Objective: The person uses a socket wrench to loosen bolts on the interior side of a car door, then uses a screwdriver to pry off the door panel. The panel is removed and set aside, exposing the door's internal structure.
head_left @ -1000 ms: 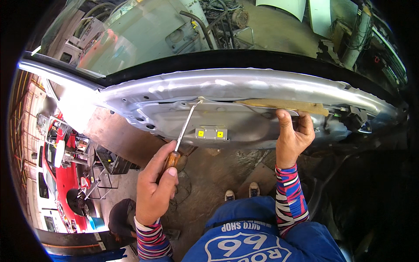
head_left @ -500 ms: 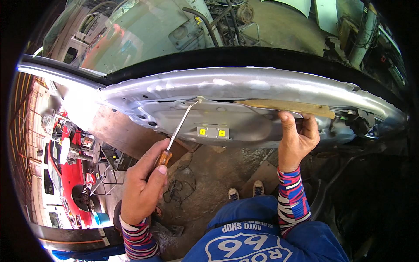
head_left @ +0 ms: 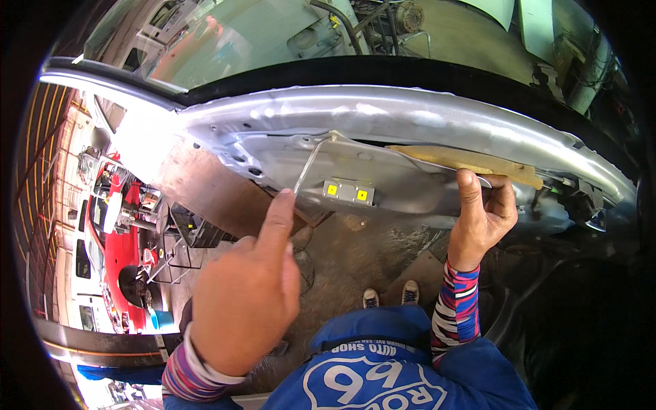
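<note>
In the head view, the two hands are well apart, both at the silver door (head_left: pixel 410 109) that arches across the upper middle. The left hand (head_left: pixel 249 301) is closed on a thin metal tool (head_left: pixel 311 167), its index finger stretched toward the shaft; the handle is hidden by the hand. The shaft slants up and to the right across the inner panel, and its bent end meets the door at the left part of a dark slot along the panel's upper edge. How far the end goes in cannot be told.

The right hand (head_left: pixel 478 222) pinches the panel's edge between thumb and fingers, farther right along the same slot. Just above the thumb, a flat wooden strip (head_left: pixel 471 164) lies lengthwise in the slot; whether the fingers touch it cannot be seen. Below the slot, between the hands, sits a metal bracket (head_left: pixel 348 193) with two yellow squares.

Beyond the door's black upper rim is a glass pane (head_left: pixel 273 41). To the left, a red car (head_left: pixel 119 253) stands near a blue bucket (head_left: pixel 162 319). Below are the person's blue shirt (head_left: pixel 383 386), patterned sleeves (head_left: pixel 456 301) and shoes (head_left: pixel 410 294) on the floor (head_left: pixel 348 260).
</note>
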Demonstrator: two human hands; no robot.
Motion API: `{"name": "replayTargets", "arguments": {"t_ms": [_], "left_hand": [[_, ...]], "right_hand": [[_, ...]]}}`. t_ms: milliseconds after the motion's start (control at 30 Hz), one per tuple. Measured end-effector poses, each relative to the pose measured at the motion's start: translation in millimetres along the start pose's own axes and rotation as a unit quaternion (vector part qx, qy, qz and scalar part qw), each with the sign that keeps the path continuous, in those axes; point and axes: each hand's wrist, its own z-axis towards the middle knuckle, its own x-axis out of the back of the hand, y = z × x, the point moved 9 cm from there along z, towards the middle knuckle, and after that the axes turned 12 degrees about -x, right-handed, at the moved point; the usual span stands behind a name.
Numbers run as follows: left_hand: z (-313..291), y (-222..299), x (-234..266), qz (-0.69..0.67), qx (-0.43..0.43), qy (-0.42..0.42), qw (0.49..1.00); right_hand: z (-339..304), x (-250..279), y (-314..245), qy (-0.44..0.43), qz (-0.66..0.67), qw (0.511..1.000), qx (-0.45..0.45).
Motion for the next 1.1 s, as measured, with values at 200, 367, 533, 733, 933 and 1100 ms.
{"name": "replayTargets", "arguments": {"t_ms": [200, 367, 533, 733, 933, 1100], "left_hand": [[-8, -5, -27, -0.02, 0.025, 0.039, 0.999], [-17, -42, 5, -0.202, 0.03, 0.177, 0.963], [-13, -33, 60, -0.162, -0.028, 0.216, 0.962], [7, -32, 78, -0.185, 0.053, 0.173, 0.966], [26, -31, 93, -0.224, 0.067, 0.134, 0.963], [42, -20, 97, -0.179, 0.064, 0.075, 0.979]], "right_hand": [[0, -1, 2, 0.001, -0.003, 1.0, -0.001], [0, 3, 3, 0.012, -0.024, 1.0, 0.001], [2, 4, -3, -0.01, -0.012, 0.999, 0.043], [7, 9, -5, -0.005, -0.072, 0.995, 0.072], [9, 9, -4, 0.001, -0.09, 0.993, 0.072], [8, 10, -3, 0.002, -0.089, 0.994, 0.066]]}}
